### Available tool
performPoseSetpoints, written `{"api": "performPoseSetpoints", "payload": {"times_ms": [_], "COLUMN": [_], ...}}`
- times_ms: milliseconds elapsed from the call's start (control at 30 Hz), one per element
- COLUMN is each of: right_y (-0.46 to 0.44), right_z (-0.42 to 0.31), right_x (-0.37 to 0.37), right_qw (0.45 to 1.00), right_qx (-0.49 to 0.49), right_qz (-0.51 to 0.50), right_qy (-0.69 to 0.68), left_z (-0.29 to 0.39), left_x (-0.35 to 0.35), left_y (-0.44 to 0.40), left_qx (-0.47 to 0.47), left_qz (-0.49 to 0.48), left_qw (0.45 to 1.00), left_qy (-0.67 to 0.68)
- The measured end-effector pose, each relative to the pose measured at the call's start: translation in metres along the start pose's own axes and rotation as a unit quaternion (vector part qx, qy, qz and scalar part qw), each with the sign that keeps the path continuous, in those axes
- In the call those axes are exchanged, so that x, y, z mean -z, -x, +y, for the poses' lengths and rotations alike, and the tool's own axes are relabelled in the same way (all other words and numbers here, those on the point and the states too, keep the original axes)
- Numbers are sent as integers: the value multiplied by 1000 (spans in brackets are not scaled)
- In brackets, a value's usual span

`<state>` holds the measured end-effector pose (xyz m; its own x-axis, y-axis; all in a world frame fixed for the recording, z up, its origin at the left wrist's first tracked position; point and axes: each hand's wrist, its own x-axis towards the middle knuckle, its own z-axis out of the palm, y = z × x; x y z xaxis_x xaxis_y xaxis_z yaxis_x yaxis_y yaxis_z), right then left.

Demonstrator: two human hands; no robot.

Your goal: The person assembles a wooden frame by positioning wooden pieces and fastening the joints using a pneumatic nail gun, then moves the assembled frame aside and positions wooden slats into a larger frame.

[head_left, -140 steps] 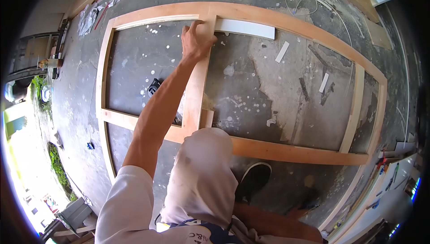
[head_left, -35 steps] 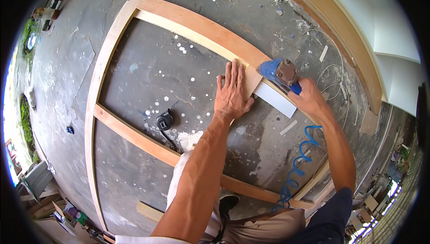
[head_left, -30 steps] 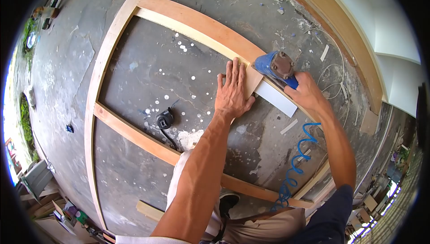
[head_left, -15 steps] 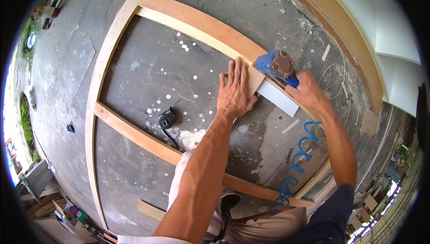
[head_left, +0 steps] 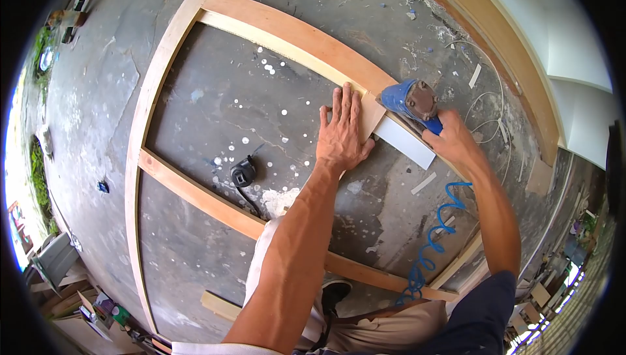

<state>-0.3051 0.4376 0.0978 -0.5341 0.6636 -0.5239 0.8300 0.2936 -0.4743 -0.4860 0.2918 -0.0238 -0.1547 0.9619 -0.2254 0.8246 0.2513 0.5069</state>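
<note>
A blue air nail gun (head_left: 399,96) is gripped in my right hand (head_left: 454,136), its nose against or just over the wooden frame (head_left: 287,29); the exact contact is hidden. My left hand (head_left: 340,132) lies flat with fingers stretched out, the fingertips reaching the frame's inner edge. Beside it, a short wooden piece (head_left: 372,117) meets the frame at an angle, partly under my thumb. Just right of that piece is a white strip (head_left: 407,143). A coiled blue air hose (head_left: 430,244) hangs below my right wrist.
Inside the frame, a black tape measure (head_left: 243,172) lies on the paint-spotted concrete floor. A crossbar (head_left: 208,192) spans the frame. White curved panels (head_left: 577,61) stand at the right. A wood offcut (head_left: 220,305) lies near my legs, and stacked scrap (head_left: 85,312) fills the lower left.
My right hand and the nail gun have shifted slightly to the right and down along the frame. My left hand stays in place.
</note>
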Motion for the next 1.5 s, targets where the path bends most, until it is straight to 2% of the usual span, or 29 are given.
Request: {"api": "performPoseSetpoints", "payload": {"times_ms": [367,600,867,900,1033,1100,1133,1200,1233,1300,1333,1367,1433,1467,1500], "right_y": [-2,-4,16,29,117,178,206,258,279,314,329,344,369,380,390], "right_z": [7,7,2,5,31,45,47,47,44,33,30,28,29,28,28], "right_x": [-3,-2,-10,-16,-59,-80,-94,-125,-139,-165,-175,-188,-213,-223,-234], "right_qw": [998,999,998,998,966,960,957,866,859,710,673,662,578,547,524], "right_qx": [51,39,31,30,24,-88,-98,-224,-232,-238,-238,-240,-243,-262,-256], "right_qz": [20,8,42,47,213,180,186,188,197,291,303,320,370,368,408], "right_qy": [3,5,19,15,-142,-194,-198,-406,-411,-596,-631,-634,-685,-705,-702], "left_z": [1,2,4,4,3,1,0,-4,-5,-8,-10,-12,-17,-20,-20], "left_x": [-1,0,4,3,-4,-7,-9,-14,-17,-20,-22,-24,-27,-28,-30], "left_y": [-1,-1,-3,-1,-1,-1,-1,0,0,0,-2,-1,0,3,4], "left_qx": [5,7,12,11,0,-3,-9,-25,-31,-58,-61,-68,-115,-126,-148], "left_qz": [2,-3,-20,-21,-10,4,15,27,50,69,95,119,159,175,193], "left_qw": [1000,1000,1000,999,999,999,998,998,997,994,992,988,976,971,963], "left_qy": [-5,-6,-20,-22,-39,-52,-56,-59,-59,-56,-64,-71,-93,-106,-112]}}
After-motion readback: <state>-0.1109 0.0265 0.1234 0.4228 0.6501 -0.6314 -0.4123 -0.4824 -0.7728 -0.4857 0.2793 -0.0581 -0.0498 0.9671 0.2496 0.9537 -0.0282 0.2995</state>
